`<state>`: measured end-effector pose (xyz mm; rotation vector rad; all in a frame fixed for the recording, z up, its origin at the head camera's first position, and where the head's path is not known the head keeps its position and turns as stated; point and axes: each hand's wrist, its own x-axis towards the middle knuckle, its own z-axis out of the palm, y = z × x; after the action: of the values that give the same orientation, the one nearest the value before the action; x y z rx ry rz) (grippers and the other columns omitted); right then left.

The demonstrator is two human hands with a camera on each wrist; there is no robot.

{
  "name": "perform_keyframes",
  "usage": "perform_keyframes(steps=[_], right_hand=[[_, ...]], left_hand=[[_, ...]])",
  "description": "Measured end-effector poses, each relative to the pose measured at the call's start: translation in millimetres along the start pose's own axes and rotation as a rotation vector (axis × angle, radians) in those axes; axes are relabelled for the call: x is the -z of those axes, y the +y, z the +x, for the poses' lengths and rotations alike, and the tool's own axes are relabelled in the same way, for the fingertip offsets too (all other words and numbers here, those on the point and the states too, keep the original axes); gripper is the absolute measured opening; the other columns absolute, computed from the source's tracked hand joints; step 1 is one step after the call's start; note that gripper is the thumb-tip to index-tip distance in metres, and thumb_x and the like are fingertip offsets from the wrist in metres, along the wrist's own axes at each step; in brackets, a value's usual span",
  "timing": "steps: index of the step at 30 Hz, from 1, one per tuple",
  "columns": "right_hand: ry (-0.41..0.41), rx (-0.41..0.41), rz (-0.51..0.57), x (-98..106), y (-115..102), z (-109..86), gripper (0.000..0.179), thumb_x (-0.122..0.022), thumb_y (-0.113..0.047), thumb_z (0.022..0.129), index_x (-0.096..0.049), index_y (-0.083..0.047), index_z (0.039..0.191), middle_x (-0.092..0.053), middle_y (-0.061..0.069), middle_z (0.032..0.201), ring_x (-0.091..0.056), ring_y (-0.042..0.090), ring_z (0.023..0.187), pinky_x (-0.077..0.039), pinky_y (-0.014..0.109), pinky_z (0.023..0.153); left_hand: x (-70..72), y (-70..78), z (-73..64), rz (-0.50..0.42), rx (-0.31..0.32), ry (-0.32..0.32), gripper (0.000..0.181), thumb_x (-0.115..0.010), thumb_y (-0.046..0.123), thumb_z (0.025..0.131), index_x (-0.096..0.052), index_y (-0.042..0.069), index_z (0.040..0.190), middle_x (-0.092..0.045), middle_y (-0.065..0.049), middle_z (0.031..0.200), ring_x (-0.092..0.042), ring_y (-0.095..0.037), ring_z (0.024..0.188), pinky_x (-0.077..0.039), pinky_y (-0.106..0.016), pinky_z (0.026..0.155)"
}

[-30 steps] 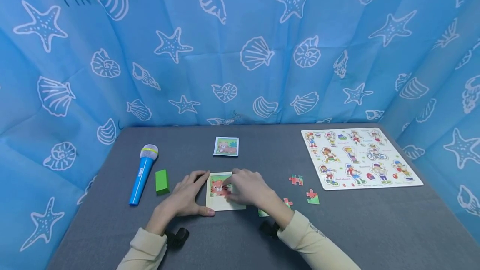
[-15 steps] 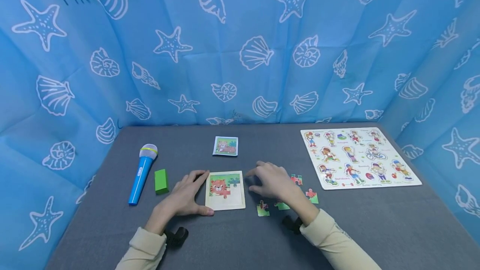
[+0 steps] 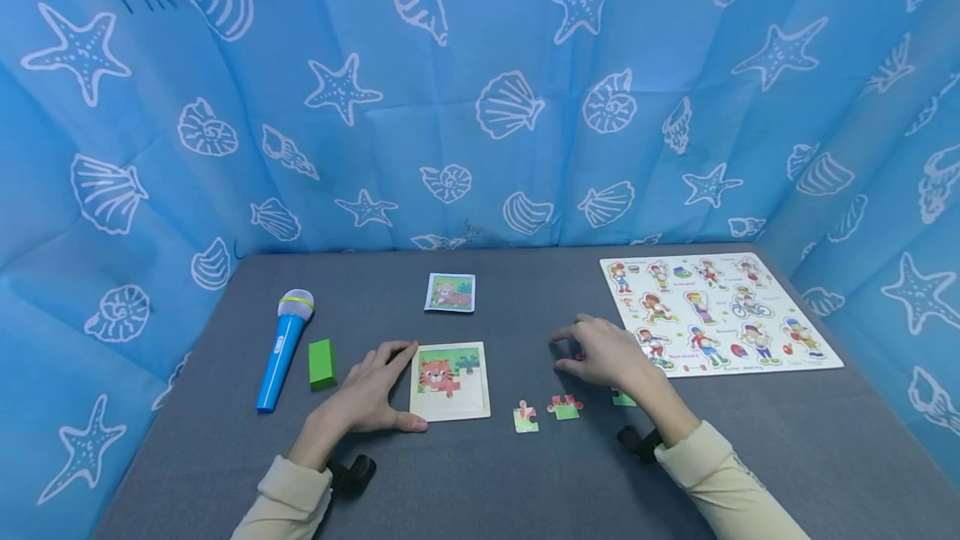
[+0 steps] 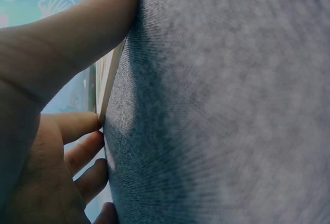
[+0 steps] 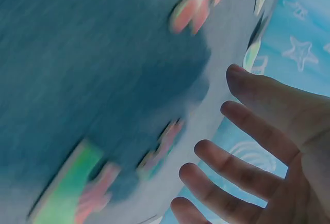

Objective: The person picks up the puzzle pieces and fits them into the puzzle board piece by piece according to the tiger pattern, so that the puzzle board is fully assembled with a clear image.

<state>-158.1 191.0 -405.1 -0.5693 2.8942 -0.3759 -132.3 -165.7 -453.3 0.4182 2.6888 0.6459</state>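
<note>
A small wooden jigsaw tray, partly filled with tiger-picture pieces, lies flat on the table. At its left edge is my left hand, the forefinger touching the far corner and the thumb at the near one. Over the loose pieces to the right hovers my right hand, fingers apart and bent a little, holding nothing. Two green-and-red jigsaw pieces lie right of the tray. Another jigsaw piece shows partly under the right wrist; one by the fingertips is mostly hidden. Right wrist view: blurred jigsaw pieces beneath the hand.
A tiger picture card lies behind the tray. To the left are a blue toy microphone and a green block. A white board with sports figures lies at the right, close to the right hand. A blue curtain hangs behind.
My right hand has left the tray and moved right over the loose pieces, uncovering a red tiger piece in the tray. The left hand stays at the tray's edge.
</note>
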Motion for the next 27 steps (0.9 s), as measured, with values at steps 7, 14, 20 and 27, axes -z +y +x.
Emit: perform_keyframes(steps=[7,14,20,27], right_hand=[[0.002,-0.043,0.011,1.6,21.2,-7.3,0.041,-0.081,-0.027,0.088,-0.074,-0.009,0.124,-0.068,0.014,0.107,-0.065,0.023,0.089,-0.052,0.038,0.066],[-0.013,-0.107,-0.024,-1.3,28.7,-10.5,0.042,-0.080,-0.033,0.089,-0.074,-0.011,0.124,-0.068,0.011,0.107,-0.064,0.022,0.089,-0.050,0.040,0.065],[0.005,-0.100,-0.023,-3.5,28.5,-11.1,0.034,-0.080,-0.031,0.089,-0.076,-0.012,0.117,-0.071,0.011,0.108,-0.067,0.026,0.095,-0.054,0.045,0.072],[0.056,-0.129,0.019,-5.7,25.0,-12.3,0.027,-0.080,-0.028,0.089,-0.077,-0.010,0.108,-0.074,0.012,0.106,-0.068,0.022,0.087,-0.053,0.041,0.066]], left_hand=[[1.7,1.9,-0.7,-0.002,0.008,-0.008,0.120,-0.088,0.059,0.071,-0.028,0.012,0.163,-0.030,-0.014,0.164,-0.037,-0.037,0.144,-0.034,-0.066,0.111],[1.0,1.1,-0.9,-0.003,0.002,-0.001,0.119,-0.088,0.058,0.071,-0.028,0.011,0.162,-0.031,-0.014,0.164,-0.038,-0.037,0.143,-0.034,-0.066,0.111],[1.1,1.3,-1.0,-0.004,-0.003,0.001,0.119,-0.088,0.058,0.071,-0.029,0.011,0.162,-0.031,-0.014,0.163,-0.038,-0.037,0.143,-0.034,-0.066,0.111],[0.9,1.1,-1.3,0.001,-0.023,0.019,0.118,-0.089,0.057,0.072,-0.029,0.009,0.162,-0.032,-0.015,0.163,-0.039,-0.038,0.142,-0.034,-0.066,0.110]])
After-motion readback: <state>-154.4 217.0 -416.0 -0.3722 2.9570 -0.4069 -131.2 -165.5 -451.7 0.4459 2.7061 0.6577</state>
